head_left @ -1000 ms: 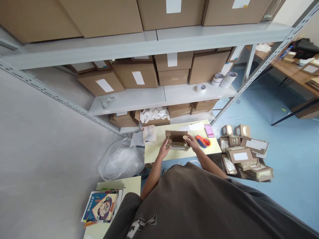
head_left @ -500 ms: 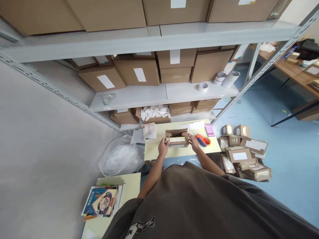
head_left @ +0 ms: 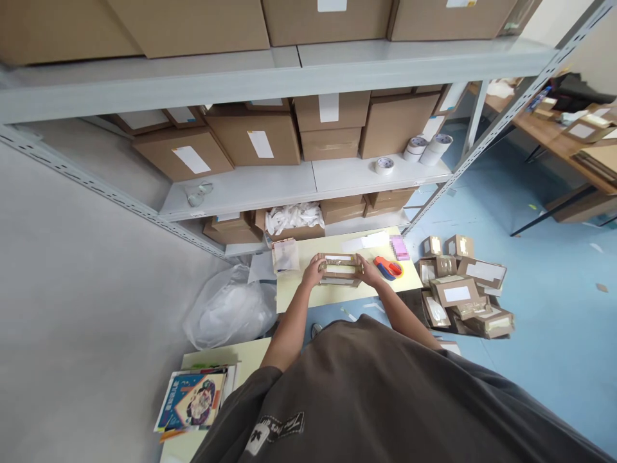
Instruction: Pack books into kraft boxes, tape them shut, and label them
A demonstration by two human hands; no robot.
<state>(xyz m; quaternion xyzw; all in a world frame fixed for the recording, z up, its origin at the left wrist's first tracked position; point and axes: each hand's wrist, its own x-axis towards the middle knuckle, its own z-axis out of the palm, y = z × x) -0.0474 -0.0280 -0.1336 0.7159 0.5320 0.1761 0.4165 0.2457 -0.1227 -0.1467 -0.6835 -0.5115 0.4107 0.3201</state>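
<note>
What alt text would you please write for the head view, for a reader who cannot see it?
A person's left hand and right hand hold the two ends of a small cardboard box on a pale yellow table; a red-and-blue tape dispenser lies to its right.

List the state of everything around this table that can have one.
small box: flaps shut, resting on the table
left hand: clasping the box's left end
right hand: clasping its right end
tape dispenser: lying flat, untouched
shelf carton: open, white contents showing
floor parcels: closed, heaped
</note>
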